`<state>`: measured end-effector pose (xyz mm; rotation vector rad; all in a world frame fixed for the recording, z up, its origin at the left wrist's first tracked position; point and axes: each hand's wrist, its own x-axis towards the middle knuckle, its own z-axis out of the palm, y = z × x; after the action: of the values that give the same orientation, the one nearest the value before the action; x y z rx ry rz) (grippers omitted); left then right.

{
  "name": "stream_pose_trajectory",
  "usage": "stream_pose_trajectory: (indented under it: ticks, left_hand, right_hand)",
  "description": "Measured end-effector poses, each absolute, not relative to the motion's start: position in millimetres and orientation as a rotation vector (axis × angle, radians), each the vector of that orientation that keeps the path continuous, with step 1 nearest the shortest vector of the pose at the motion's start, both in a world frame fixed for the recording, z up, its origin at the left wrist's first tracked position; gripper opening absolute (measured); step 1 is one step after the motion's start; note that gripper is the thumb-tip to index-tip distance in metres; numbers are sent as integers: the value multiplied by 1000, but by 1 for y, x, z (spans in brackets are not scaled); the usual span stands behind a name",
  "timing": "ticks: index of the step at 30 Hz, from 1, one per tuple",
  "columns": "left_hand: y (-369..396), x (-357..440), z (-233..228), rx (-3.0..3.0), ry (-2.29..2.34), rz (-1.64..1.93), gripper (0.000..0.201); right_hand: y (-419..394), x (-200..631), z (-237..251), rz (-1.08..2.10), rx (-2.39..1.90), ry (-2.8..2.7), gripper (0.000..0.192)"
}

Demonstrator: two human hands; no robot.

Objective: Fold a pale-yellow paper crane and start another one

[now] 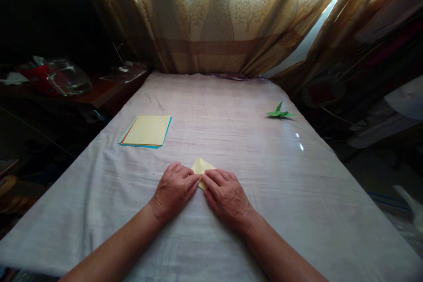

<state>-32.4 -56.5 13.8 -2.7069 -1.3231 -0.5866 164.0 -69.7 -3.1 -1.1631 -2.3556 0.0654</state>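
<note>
A small piece of folded pale yellow paper [200,165] lies on the cloth-covered table, its pointed top facing away from me. My left hand [175,188] presses on its left side, fingers closed together and fingertips at the paper's middle. From the right, my right hand [226,194] holds it too, with the fingertips almost meeting those of the left. Both hands hide much of the paper; only the upper part and a small lower corner show.
A stack of square coloured paper [148,130], yellow on top, lies at the left. Toward the far right edge stands a folded green paper crane [280,112]. A patterned curtain [211,22] hangs behind the table [231,101]. A side surface at left carries a clear jar [69,77].
</note>
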Motion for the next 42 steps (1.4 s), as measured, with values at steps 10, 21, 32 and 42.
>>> stream_pose_trajectory:
  ticks: [10, 21, 32, 42]
  left_hand:
    - [-59, -34, 15, -2768, -1366, -620, 21]
    - [-38, -43, 7, -2779, -1308, -556, 32]
    - [-28, -48, 3, -2860, -1292, -400, 40]
    - [-26, -45, 11, -2806, -1207, -357, 32]
  right_hand:
    - [-70, 163, -6, 32, -1185, -2384, 26]
    - [-69, 163, -1, 13, -1163, -2386, 21]
    - [-69, 163, -5, 30, -1148, -2376, 24]
    - [-70, 163, -4, 20, -1154, -2378, 25]
